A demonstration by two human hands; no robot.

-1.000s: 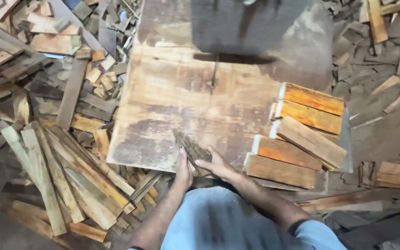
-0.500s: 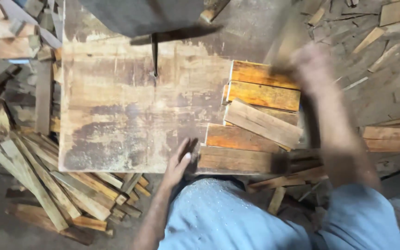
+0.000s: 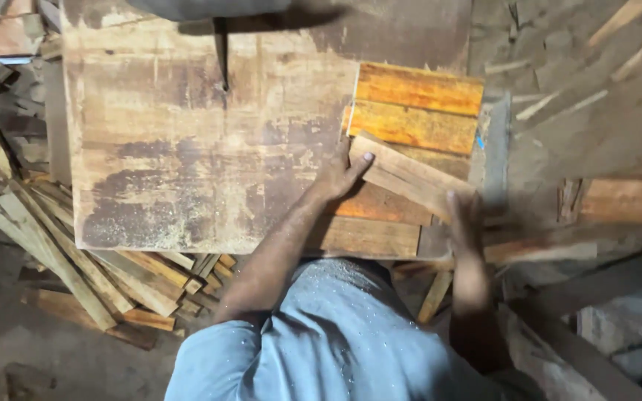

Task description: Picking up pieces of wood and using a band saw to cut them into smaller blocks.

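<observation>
A: Landmark is the saw table, worn wood top, dusted with sawdust. Where are the hands?

B: Both at its right side. Left hand grips the near end of a tilted wooden block, thumb on top. Right hand is blurred at the block's other end; touching it, but I cannot tell whether it has closed on it.

A: And the block?

B: Lying slantwise across a stack of orange-brown wooden blocks on the table's right edge.

A: The blade?

B: Thin saw blade stands at the table's far edge, left of the stack.

A: Any bins?

B: None seen. Loose offcut strips are heaped on the floor below the table's left corner.
</observation>
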